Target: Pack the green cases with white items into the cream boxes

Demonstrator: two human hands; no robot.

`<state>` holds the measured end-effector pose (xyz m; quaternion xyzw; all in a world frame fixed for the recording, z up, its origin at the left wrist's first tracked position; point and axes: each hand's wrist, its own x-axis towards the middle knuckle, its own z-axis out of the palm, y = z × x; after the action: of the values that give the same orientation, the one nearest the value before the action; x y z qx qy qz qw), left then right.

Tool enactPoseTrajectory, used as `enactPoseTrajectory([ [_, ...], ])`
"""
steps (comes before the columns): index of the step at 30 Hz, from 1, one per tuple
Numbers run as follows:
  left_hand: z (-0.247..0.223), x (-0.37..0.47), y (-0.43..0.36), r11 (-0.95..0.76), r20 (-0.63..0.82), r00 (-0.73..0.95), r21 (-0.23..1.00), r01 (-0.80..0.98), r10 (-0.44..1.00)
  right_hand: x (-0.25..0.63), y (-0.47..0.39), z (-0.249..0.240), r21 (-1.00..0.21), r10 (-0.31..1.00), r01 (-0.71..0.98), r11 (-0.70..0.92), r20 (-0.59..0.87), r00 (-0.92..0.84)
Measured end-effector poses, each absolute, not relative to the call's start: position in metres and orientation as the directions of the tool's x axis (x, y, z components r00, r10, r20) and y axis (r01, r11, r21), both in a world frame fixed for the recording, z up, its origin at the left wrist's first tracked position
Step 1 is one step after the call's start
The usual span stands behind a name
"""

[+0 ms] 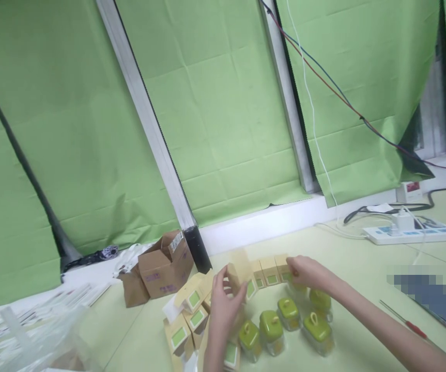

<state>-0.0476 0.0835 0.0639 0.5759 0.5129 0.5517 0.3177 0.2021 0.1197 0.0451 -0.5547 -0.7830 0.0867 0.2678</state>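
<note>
My left hand [225, 305] is closed around a small cream cardboard box [240, 266], which has a pale open flap on top and looks blurred. My right hand [310, 272] has its fingers pressed together at the right end of a row of cream boxes [270, 269] with green label windows; what it grips, if anything, is hidden. Below the hands stand several small clear jars with green lids, among them a front jar [272, 330] and a right-hand jar [319, 330] with a loop on its lid. More cream boxes [197, 318] crowd to the left of my left wrist.
An open brown carton [166, 268] stands at the back by a black post foot [197, 250]. A white power strip [412, 233] with cables lies at right, above a red-handled screwdriver [414, 328]. Clear plastic and white strips [44, 325] cover the left side. Green sheeting [223, 103] hangs behind.
</note>
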Motion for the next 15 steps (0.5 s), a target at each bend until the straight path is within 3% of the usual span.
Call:
enactPoseTrajectory([
  [3, 0.058, -0.034, 0.084, -0.116, 0.092, -0.123, 0.973, -0.202, 0.988, 0.197, 0.112, 0.045, -0.381, 0.895, 0.819, 0.430, 0.299, -0.330],
  [6, 0.055, -0.025, 0.082, -0.047, 0.037, -0.036, 0.945, -0.324, 0.999, 0.181, 0.097, 0.059, -0.315, 0.795, 0.747, 0.586, 0.404, -0.453],
  [7, 0.055, -0.022, 0.081, -0.023, 0.022, -0.007, 0.932, -0.362, 1.000, 0.173, 0.093, 0.062, -0.261, 0.727, 0.707, 0.657, 0.466, -0.503],
  [9, 0.056, -0.020, 0.078, 0.025, -0.017, 0.023, 0.899, -0.436, 1.000, 0.158, 0.090, 0.063, -0.040, 0.496, 0.610, 0.792, 0.625, -0.603],
  [11, 0.056, -0.020, 0.075, 0.074, -0.078, 0.013, 0.865, -0.497, 0.997, 0.144, 0.090, 0.056, 0.126, 0.330, 0.567, 0.814, 0.703, -0.630],
  [13, 0.054, -0.023, 0.074, 0.104, -0.145, -0.038, 0.844, -0.526, 0.989, 0.136, 0.094, 0.046, 0.124, 0.358, 0.610, 0.782, 0.713, -0.603],
  [15, 0.052, -0.031, 0.074, 0.098, -0.179, -0.111, 0.853, -0.513, 0.978, 0.135, 0.101, 0.038, 0.044, 0.475, 0.681, 0.731, 0.684, -0.554],
])
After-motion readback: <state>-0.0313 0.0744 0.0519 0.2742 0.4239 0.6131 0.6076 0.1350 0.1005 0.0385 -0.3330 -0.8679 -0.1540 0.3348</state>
